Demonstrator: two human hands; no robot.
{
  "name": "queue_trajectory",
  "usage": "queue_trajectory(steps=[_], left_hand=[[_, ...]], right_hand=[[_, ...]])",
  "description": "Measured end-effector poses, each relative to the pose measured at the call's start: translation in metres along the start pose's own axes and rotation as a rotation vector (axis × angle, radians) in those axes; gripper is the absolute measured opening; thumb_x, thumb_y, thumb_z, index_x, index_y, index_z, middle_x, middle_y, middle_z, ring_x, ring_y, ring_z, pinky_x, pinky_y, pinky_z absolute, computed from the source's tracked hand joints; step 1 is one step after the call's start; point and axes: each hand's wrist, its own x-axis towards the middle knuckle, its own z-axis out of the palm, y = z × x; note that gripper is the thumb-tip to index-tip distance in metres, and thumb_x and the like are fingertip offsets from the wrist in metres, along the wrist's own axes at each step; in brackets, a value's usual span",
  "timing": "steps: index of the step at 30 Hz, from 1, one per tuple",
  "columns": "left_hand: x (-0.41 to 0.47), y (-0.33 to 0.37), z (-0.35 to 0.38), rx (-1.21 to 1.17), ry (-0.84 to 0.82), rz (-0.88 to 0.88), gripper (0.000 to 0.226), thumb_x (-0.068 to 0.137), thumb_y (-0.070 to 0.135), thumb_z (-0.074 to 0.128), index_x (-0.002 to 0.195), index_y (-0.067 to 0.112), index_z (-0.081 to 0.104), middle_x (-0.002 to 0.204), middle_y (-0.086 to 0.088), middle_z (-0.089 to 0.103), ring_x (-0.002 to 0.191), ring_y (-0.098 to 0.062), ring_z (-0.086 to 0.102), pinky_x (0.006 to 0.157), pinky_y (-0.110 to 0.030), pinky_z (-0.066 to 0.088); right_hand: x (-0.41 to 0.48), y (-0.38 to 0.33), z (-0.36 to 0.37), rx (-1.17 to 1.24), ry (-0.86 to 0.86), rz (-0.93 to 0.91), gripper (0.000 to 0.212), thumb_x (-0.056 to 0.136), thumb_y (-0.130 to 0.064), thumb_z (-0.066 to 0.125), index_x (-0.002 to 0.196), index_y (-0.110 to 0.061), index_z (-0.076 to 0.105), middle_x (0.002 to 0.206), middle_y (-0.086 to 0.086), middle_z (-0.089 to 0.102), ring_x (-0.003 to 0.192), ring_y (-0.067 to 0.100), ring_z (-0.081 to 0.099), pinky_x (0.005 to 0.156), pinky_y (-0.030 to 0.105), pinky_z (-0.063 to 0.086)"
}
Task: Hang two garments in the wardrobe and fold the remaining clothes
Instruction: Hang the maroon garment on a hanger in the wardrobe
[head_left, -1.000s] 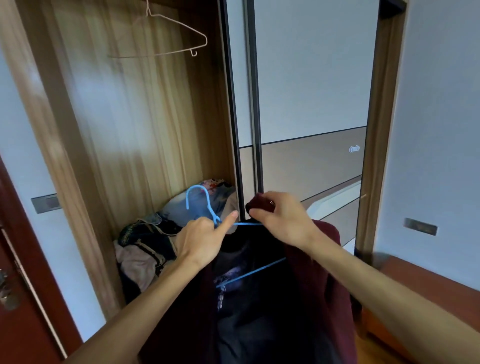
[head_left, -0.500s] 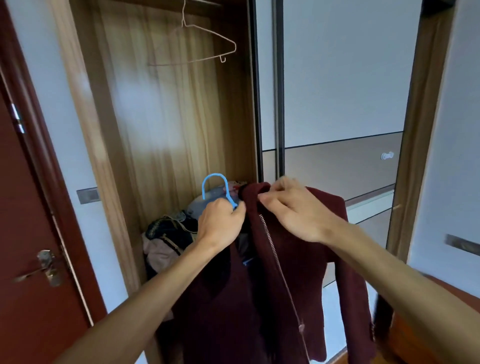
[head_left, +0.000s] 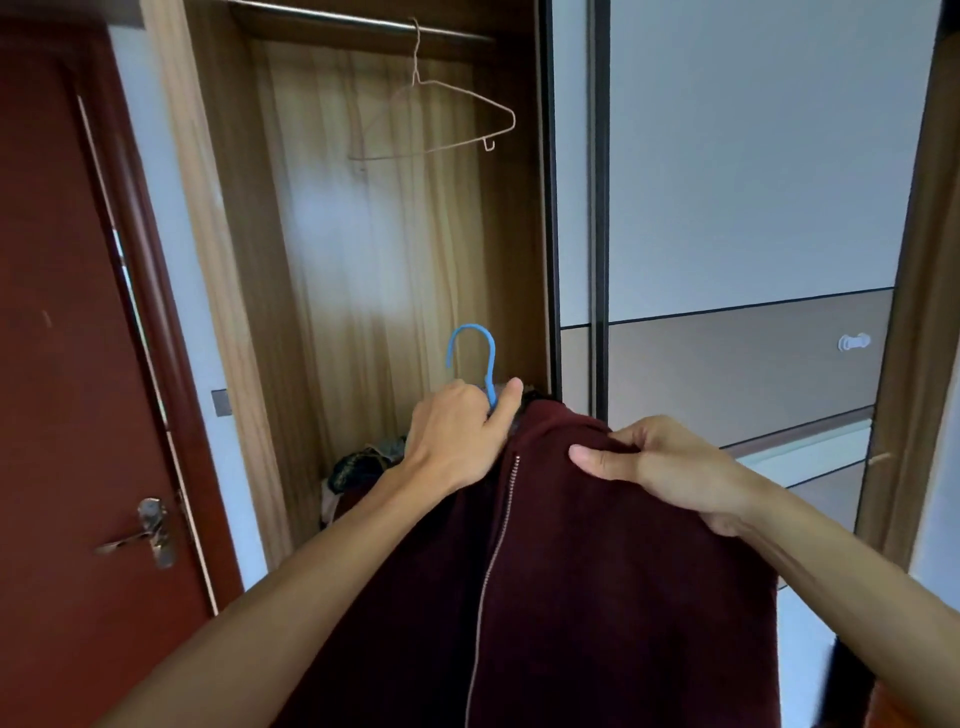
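Since half a second ago the right hand (head_left: 670, 467) has slid off the collar and out along the shoulder of the maroon jacket (head_left: 597, 571), and the rail (head_left: 353, 21) at the top of the wardrobe (head_left: 249, 260) has come into sight.

Both forearms reach forward and up from below, the jacket held between them in front of the open wardrobe. The left hand (head_left: 457, 431) is closed round the neck of the blue hanger (head_left: 470, 358) – fingers curled under, thumb stretched up alongside the stem – and the hook stands upright above the knuckles, well below the rail. The right hand pinches a fold of the jacket's shoulder, thumb lying flat and pointing left across the cloth, the other fingers bent behind it. The jacket hangs down from both hands, its zip (head_left: 493, 545) running down the middle – the hanger's arms are hidden inside it.

On the rail hangs a bare wire hanger (head_left: 441, 119), tilted. A pile of clothes (head_left: 363, 462) lies on the wardrobe floor behind the left wrist. At the left stands a red door (head_left: 62, 364) with a metal handle (head_left: 145, 530); at the right, the sliding door (head_left: 753, 208).
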Motion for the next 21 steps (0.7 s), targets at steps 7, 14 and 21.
queue_trajectory(steps=[7, 14, 21], left_hand=[[0.084, -0.019, -0.023, -0.229, -0.083, 0.001, 0.082, 0.073, 0.092, 0.026, 0.054, 0.013, 0.039, 0.055, -0.002, 0.044, 0.053, -0.016, 0.042, 0.06, -0.034, 0.034], [0.164, -0.066, -0.073, -0.479, -0.373, -0.04, 0.066, 0.073, 0.074, 0.066, 0.118, 0.025, 0.061, 0.102, 0.016, 0.059, 0.088, -0.001, 0.057, 0.078, -0.021, 0.038], [0.219, -0.118, -0.076, -0.444, -0.235, -0.314, 0.122, 0.047, 0.1, 0.053, 0.146, 0.03, 0.039, 0.144, 0.0, 0.051, 0.128, -0.026, 0.053, 0.108, -0.045, 0.041]], right_hand=[[0.036, -0.051, -0.003, 0.653, -0.006, 0.138, 0.06, 0.07, -0.058, 0.073, 0.079, 0.001, 0.069, 0.089, 0.019, 0.066, 0.071, 0.031, 0.064, 0.065, 0.028, 0.053], [0.111, -0.115, -0.011, 0.713, -0.015, -0.079, 0.081, 0.069, -0.075, 0.062, 0.068, 0.005, 0.071, 0.075, 0.018, 0.065, 0.063, 0.03, 0.063, 0.064, 0.031, 0.051], [0.187, -0.172, -0.012, 0.62, 0.017, -0.223, 0.081, 0.078, -0.072, 0.055, 0.077, 0.008, 0.071, 0.083, 0.023, 0.072, 0.065, 0.033, 0.072, 0.059, 0.032, 0.059]])
